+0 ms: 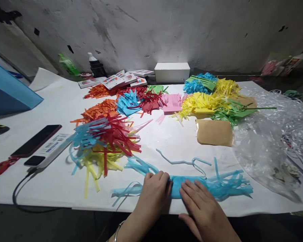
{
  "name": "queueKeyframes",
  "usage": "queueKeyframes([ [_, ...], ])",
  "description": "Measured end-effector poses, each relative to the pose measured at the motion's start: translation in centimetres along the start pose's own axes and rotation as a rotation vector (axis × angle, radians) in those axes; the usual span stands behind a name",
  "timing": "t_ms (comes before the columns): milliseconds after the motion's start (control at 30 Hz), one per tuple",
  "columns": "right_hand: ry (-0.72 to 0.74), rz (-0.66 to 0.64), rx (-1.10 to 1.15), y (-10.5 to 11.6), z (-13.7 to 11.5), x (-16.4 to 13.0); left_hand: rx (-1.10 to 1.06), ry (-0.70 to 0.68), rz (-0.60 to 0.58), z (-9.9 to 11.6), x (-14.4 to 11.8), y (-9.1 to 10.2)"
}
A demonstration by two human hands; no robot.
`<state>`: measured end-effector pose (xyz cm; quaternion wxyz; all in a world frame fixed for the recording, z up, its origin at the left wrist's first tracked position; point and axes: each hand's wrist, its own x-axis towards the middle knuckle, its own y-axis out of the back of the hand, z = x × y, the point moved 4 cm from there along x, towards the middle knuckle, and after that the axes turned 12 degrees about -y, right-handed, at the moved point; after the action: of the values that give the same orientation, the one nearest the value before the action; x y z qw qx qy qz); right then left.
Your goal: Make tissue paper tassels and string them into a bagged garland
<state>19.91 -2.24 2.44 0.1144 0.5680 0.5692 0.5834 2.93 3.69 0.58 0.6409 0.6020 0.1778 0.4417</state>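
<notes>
A sheet of blue fringed tissue paper point(176, 186) lies flat at the table's front edge, with cut strips spreading out from both ends. My left hand point(155, 188) has its fingers curled together over the left part of the sheet, gripping it. My right hand point(198, 201) rests on the middle of the sheet, fingers stretched out and lying flat. Just beyond the hands, a loose blue strip point(176, 162) curls on the white table covering point(176, 137). The paper under my palms is hidden.
Fringed tissue bundles, including red point(121, 134), yellow point(202, 102) and pink point(172, 102), lie left and behind. A brown card point(214, 132) sits right, near clear plastic bags point(260, 158). A phone point(37, 140) and a power bank point(49, 149) with a cable are left.
</notes>
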Motion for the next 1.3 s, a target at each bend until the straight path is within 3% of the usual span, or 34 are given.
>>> queueKeyframes([
  [100, 0.024, 0.015, -0.003, -0.5, -0.4, -1.1, -0.036, -0.026, 0.147, -0.2, -0.7, 1.7],
  [167, 0.085, 0.068, -0.016, -0.5, -0.6, -1.9, -0.068, -0.152, 0.219, 0.6, -1.5, 2.7],
  [267, 0.140, 0.140, -0.006, -0.2, -0.9, -2.8, -0.144, -0.453, 0.132, 2.9, -2.9, 2.9],
  [333, 0.143, 0.150, -0.002, 0.2, -0.9, -3.2, -0.188, -0.539, 0.061, 3.7, -3.7, 2.4],
  [433, 0.084, 0.125, 0.008, 0.7, -0.5, -3.5, -0.244, -0.475, 0.104, 3.4, -4.1, 2.2],
  [533, -0.072, 0.088, 0.036, 0.9, 0.2, -3.6, -0.253, -0.364, 0.162, 2.5, -3.9, 2.5],
  [700, -0.386, 0.102, -0.047, -0.1, 1.0, -3.5, -0.200, -0.144, 0.062, 2.1, -3.0, 2.3],
  [833, -0.307, 0.140, -0.126, 0.0, 0.8, -2.8, -0.124, -0.090, 0.082, 2.2, -2.3, 2.0],
  [1000, -0.033, 0.052, 0.082, 0.8, 0.1, -2.3, -0.212, -0.371, 0.089, 3.1, -2.8, 2.1],
  [1167, -0.032, 0.120, 0.154, 1.5, 0.0, -2.8, -0.252, -0.409, 0.090, 3.0, -3.8, 2.5],
  [1300, -0.142, 0.069, 0.200, 1.3, 0.0, -2.6, -0.332, -0.323, 0.116, 2.8, -3.8, 2.7],
])
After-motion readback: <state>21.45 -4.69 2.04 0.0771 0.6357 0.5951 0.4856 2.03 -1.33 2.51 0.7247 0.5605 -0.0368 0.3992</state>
